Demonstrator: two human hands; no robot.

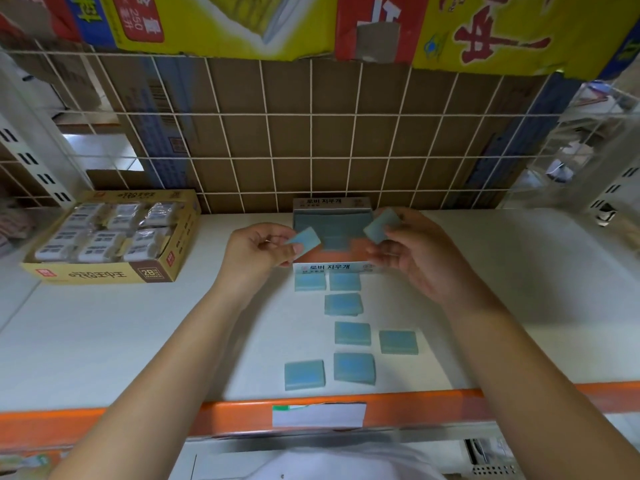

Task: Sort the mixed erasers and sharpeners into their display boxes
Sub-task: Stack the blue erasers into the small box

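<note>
Now each hand is pinching one blue eraser: left grip [277, 245], right grip [388, 237], both hovering over the box [332, 268]. Laying each flat beside those just beyond the fingertips would be keeping rows tidy; seven are waiting below the wrists.

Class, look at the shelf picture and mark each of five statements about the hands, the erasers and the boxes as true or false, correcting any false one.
1. Each hand holds one blue eraser. True: the left hand pinches one blue eraser and the right hand another.
2. Seven blue erasers lie loose on the shelf. True.
3. The orange box is packed full. False: part of its orange floor shows.
4. The yellow box stands to the right of the orange box. False: it stands to the left.
5. The yellow box holds blue erasers. False: it holds white wrapped ones.
</note>
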